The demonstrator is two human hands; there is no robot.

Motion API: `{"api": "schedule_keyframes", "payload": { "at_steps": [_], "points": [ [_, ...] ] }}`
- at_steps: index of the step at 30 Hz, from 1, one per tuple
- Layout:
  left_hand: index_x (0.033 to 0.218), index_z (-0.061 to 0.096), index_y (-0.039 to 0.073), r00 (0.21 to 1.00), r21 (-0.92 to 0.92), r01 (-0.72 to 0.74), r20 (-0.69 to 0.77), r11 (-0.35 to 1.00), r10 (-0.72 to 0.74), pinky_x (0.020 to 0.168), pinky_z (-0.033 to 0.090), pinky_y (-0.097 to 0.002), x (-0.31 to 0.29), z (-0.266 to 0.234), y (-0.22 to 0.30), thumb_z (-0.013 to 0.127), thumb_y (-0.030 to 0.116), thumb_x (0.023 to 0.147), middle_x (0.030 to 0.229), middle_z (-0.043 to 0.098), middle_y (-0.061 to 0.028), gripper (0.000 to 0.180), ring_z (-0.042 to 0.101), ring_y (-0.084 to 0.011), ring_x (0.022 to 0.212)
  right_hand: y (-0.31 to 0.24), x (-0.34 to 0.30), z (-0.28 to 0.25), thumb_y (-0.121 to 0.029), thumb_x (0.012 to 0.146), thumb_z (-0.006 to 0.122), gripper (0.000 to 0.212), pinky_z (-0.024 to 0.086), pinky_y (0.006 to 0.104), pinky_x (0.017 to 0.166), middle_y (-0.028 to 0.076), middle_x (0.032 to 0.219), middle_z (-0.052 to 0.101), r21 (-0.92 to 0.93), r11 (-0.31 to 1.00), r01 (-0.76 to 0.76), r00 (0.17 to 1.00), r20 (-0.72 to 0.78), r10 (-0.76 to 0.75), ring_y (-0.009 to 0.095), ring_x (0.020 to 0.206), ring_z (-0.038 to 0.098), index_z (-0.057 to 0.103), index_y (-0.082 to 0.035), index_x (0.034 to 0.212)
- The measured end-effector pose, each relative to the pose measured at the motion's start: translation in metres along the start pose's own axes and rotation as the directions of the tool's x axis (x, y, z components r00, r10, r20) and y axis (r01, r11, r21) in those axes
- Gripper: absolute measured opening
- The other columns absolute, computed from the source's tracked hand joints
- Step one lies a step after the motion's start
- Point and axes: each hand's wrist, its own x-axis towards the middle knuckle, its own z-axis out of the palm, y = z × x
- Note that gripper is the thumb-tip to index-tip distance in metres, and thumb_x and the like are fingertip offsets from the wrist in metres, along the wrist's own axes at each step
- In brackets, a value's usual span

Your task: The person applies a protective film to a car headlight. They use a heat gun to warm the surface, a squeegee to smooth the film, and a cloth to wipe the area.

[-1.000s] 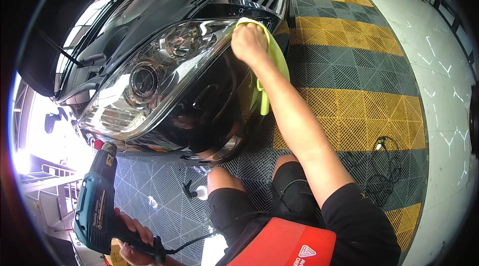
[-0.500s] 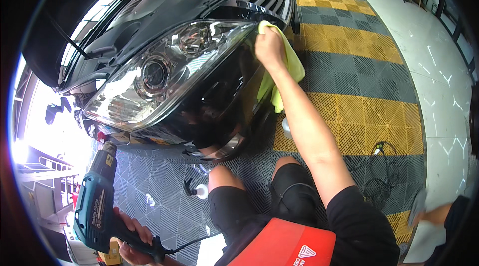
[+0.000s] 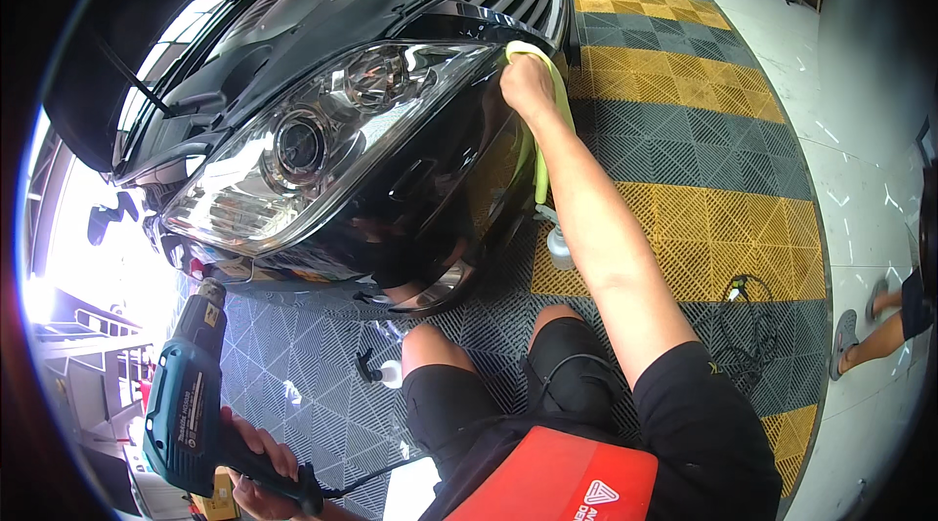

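Cloth (image 3: 560, 93) clamped in right fingers (image 3: 519, 81), I'm likely wiping the black bumper (image 3: 415, 189); left fingers (image 3: 281, 456) grip the heat gun (image 3: 184, 404). Next calls for even pressure.

Ribbed floor tiles (image 3: 684, 238), grey and yellow; pale floor (image 3: 782, 82) along right; glaring white light (image 3: 93, 262) at left.

Bumper (image 3: 391, 199) looks super glossy from here, headlight (image 3: 327, 145) smooth and shiny, cloth (image 3: 541, 171) just matt fabric, heat gun (image 3: 184, 404) mostly plastic with a metal nozzle (image 3: 210, 290), floor tiles (image 3: 684, 228) ribbed, rough plastic.
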Motion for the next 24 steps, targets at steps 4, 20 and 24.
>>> {"api": "schedule_keyframes", "payload": {
  "at_steps": [4, 20, 24],
  "points": [
    [0.161, 0.004, -0.006, 0.999, -0.014, -0.006, -0.040, 1.000, 0.005, 0.050, 0.048, -0.0320, -0.017, -0.006, 0.004, 0.062, 0.029, 0.095, 0.110, 0.049, -0.0167, 0.095, 0.055, -0.0196, 0.066, 0.031, -0.008, -0.003, -0.012, 0.091, 0.053, 0.025, 0.052, 0.0531, 0.091, 0.031, 0.103, 0.070, 0.199, 0.960, -0.197, 0.975, -0.061, 0.213, 0.047, 0.100, 0.067, 0.071, 0.005, 0.097],
    [0.154, 0.016, -0.012, 0.942, -0.391, 0.208, 0.325, 0.896, -0.077, 0.038, 0.046, -0.0290, -0.006, -0.016, -0.047, 0.066, 0.034, 0.096, 0.103, 0.045, -0.0146, 0.090, 0.054, -0.0190, 0.057, 0.085, -0.282, -0.253, -0.007, 0.094, 0.051, 0.021, 0.051, 0.0387, 0.096, 0.011, 0.112, 0.063, 0.945, 0.321, -0.062, 0.798, -0.146, 0.584, 0.021, 0.107, 0.061, 0.063, -0.001, 0.111],
    [0.153, 0.015, -0.013, 0.928, -0.583, 0.282, 0.367, 0.762, -0.062, 0.038, 0.046, -0.0278, 0.004, -0.037, -0.072, 0.061, 0.031, 0.098, 0.100, 0.046, -0.0145, 0.084, 0.053, -0.0175, 0.056, 0.070, -0.324, -0.304, -0.009, 0.098, 0.046, 0.023, 0.054, 0.0387, 0.094, 0.009, 0.110, 0.066, 0.936, 0.330, -0.119, 0.781, -0.117, 0.614, 0.022, 0.103, 0.064, 0.061, -0.003, 0.114]
  ]
}}
